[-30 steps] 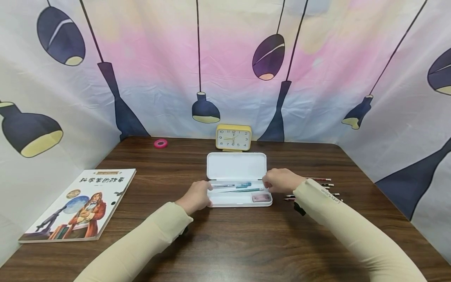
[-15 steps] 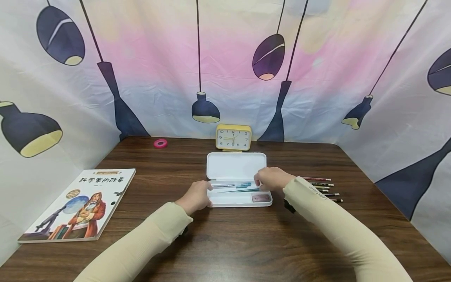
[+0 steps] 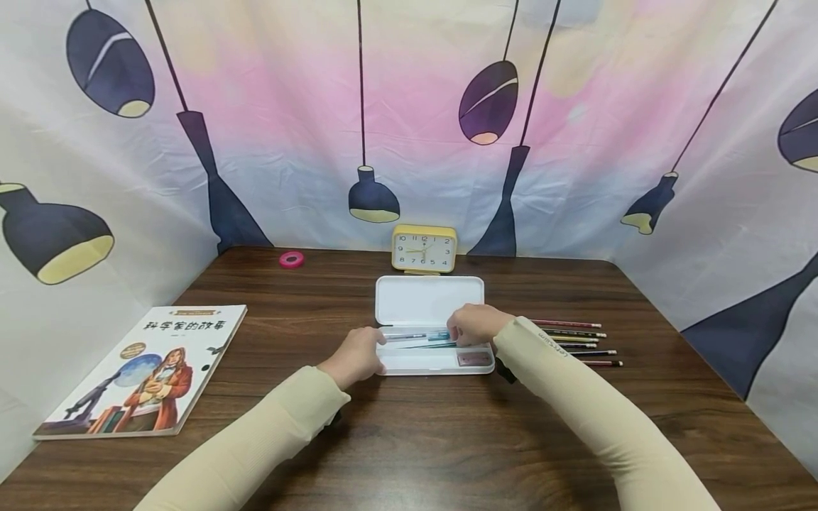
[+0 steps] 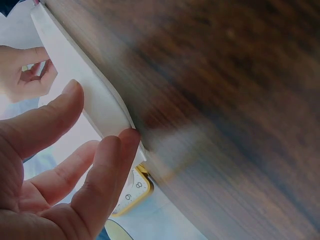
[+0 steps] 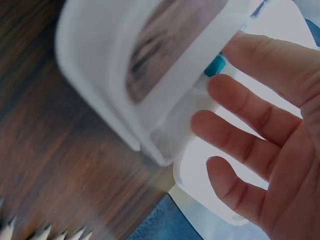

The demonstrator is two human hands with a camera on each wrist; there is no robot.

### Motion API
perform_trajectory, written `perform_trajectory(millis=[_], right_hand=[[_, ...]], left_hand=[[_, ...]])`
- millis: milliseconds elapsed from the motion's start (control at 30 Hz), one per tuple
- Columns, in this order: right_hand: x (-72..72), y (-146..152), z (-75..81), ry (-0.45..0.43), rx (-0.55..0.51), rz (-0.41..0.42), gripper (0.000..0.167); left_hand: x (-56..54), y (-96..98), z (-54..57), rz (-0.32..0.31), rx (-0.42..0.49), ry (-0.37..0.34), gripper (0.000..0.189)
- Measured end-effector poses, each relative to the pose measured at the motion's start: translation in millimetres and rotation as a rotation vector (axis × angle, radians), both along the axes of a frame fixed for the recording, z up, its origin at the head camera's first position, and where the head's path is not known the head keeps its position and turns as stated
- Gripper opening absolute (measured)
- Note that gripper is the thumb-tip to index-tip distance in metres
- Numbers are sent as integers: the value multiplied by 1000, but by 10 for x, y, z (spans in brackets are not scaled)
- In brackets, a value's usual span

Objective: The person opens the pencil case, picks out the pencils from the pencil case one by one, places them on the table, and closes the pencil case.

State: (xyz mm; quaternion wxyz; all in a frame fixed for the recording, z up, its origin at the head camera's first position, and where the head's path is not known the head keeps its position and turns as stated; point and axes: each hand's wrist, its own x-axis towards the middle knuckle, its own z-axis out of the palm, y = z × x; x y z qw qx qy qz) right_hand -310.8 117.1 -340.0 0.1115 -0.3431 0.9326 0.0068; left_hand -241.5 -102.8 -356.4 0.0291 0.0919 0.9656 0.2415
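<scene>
A white pencil case [image 3: 415, 365] lies with its lid [image 3: 429, 300] raised. In it are a clear pen with a teal cap [image 3: 437, 335], a thin teal pen or pencil [image 3: 424, 345] and a pinkish eraser [image 3: 473, 359]. My left hand [image 3: 354, 357] touches the case's left end; in the left wrist view its fingertips [image 4: 129, 136] meet the outer edge, fingers fairly straight. Inside the case, my right hand [image 3: 478, 324] pinches a teal end [image 5: 215, 65] between thumb and forefinger, its other fingers loosely spread. The hand hides the right ends of the pens.
Several pencils [image 3: 575, 333] lie right of the case. A yellow clock [image 3: 424, 249] stands behind the lid. A pink tape roll [image 3: 291, 260] sits at the back left, and a book [image 3: 147, 376] lies at the left edge. Fabric walls surround the wooden table [image 3: 409, 440].
My right hand has moved left from the case's right end onto the pens, uncovering more of the loose pencils. My left hand has stayed at the left end.
</scene>
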Motion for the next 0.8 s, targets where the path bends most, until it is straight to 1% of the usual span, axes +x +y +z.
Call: perform_trajectory(millis=[200,367,500,633,800], right_hand=[[-33,-50,-60,-4,11,21,10],[-44,-83,-102,-16,18,-10,6],[-37,-115,-76,-13,48,-20,4],[-16,-129,-16,-4,59,-25,3],[2,-98,56,25,50,-12,8]], left_hand=[[6,3,-5,2,0,-2,44],[6,0,-12,-1,-4,-6,44],[-1,-1,-14,7,-1,-11,44],[-10,1,-13,15,4,-23,44],[-18,1,-9,15,12,-35,44]])
